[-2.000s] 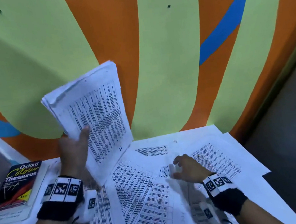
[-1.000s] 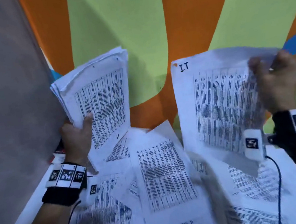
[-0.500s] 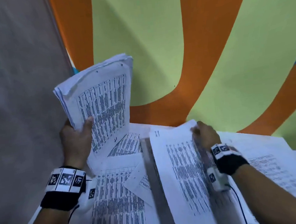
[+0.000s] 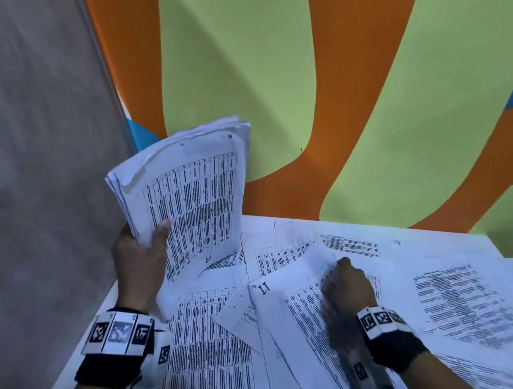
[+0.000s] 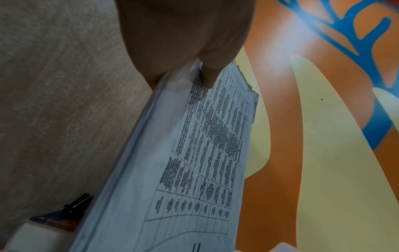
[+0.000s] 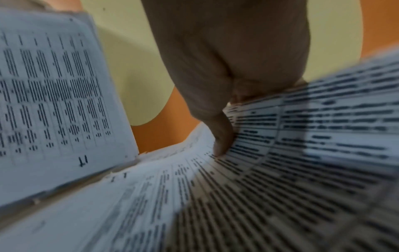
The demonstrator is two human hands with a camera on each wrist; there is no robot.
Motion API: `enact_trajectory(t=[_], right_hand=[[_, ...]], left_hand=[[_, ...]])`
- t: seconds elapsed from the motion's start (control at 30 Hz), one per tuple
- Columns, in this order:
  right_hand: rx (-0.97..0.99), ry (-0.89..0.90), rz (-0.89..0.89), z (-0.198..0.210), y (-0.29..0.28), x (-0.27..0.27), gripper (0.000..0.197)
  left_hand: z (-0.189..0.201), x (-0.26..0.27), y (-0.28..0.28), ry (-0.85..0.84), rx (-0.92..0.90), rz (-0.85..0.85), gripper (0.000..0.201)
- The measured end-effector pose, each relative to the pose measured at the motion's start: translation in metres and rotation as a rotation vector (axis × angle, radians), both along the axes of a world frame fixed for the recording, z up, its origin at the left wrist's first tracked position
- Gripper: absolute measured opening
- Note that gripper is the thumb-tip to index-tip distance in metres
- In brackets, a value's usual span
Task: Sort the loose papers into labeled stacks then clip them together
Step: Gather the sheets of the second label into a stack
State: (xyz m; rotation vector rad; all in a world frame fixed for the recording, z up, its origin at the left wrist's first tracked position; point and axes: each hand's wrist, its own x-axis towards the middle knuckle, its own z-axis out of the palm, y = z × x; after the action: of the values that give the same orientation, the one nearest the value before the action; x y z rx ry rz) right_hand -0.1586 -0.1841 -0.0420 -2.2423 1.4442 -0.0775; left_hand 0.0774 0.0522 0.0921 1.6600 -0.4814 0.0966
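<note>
My left hand (image 4: 147, 241) holds a thick stack of printed sheets (image 4: 186, 198) upright above the table's left end, thumb on the front page. The left wrist view shows that thumb (image 5: 208, 76) pressed on the stack (image 5: 194, 153). Loose printed papers (image 4: 208, 355) lie overlapping across the white table (image 4: 460, 246). My right hand (image 4: 344, 276) is down among them, fingers curled on a sheet marked "IT" (image 4: 295, 319). In the blurred right wrist view the thumb (image 6: 222, 136) lies on that sheet (image 6: 280, 153), whose edge curls up under the fingers.
A wall painted orange, green and blue (image 4: 271, 98) rises right behind the table. A grey wall (image 4: 35, 184) closes the left side. A book (image 5: 54, 221) with a black clip-like object (image 5: 79, 202) on it lies under the held stack.
A second ago my right hand held an "IT" sheet up in the air; it has come down onto the papers on the table. My left hand keeps the stack upright.
</note>
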Motion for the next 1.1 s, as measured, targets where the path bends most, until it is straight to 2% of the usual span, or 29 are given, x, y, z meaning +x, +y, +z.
enact_trajectory(t=[0.1,0.23,0.27,0.33,0.4,0.47,0.53,0.63,0.7,0.77,0.9,1.03,1.07,1.1], right_hand=[[-0.082,-0.104,0.071,0.017,-0.003,-0.007,0.013],[-0.059,-0.382,0.144,0.068,-0.032,-0.019,0.024],[-0.05,-0.409,0.186,0.084,-0.041,-0.023,0.021],[-0.005,-0.394,0.283,0.114,-0.059,-0.03,0.013],[0.022,-0.273,0.371,0.131,-0.068,-0.032,0.029],[-0.001,-0.061,0.454,0.128,-0.062,-0.025,0.039],[0.03,0.103,0.494,0.095,-0.049,-0.016,0.039],[0.037,0.175,0.467,0.035,-0.025,-0.008,0.023],[-0.024,0.231,0.446,0.02,-0.007,-0.007,0.015],[-0.052,0.293,0.414,0.016,0.004,-0.006,0.031],[0.013,0.195,0.299,0.014,0.009,-0.004,0.037],[0.054,0.027,0.282,0.025,0.012,-0.014,0.06],[0.039,-0.014,0.28,0.033,0.01,-0.02,0.056],[0.007,-0.056,0.267,0.039,0.003,-0.029,0.041]], left_hand=[[0.001,0.0,0.004,-0.001,-0.015,-0.005,0.011],[0.004,0.003,0.01,0.0,-0.012,0.013,0.01],[0.004,0.004,0.012,0.0,-0.016,0.015,0.01],[0.007,0.004,0.014,0.012,-0.044,0.011,0.016],[0.01,0.003,0.014,0.014,-0.085,0.012,0.021],[0.012,0.001,0.013,-0.002,-0.104,0.007,0.017],[0.012,-0.001,0.011,-0.028,-0.092,0.006,0.014],[0.01,-0.002,0.01,-0.034,-0.062,0.018,0.011],[0.008,-0.002,0.009,-0.016,-0.054,0.03,0.013],[0.006,-0.002,0.007,0.008,-0.059,0.029,0.014],[0.007,-0.009,0.001,-0.012,-0.027,0.018,0.015],[0.01,-0.016,-0.01,-0.047,-0.016,-0.024,0.022],[0.01,-0.016,-0.011,-0.057,-0.018,-0.033,0.021],[0.01,-0.015,-0.013,-0.064,-0.023,-0.041,0.022]])
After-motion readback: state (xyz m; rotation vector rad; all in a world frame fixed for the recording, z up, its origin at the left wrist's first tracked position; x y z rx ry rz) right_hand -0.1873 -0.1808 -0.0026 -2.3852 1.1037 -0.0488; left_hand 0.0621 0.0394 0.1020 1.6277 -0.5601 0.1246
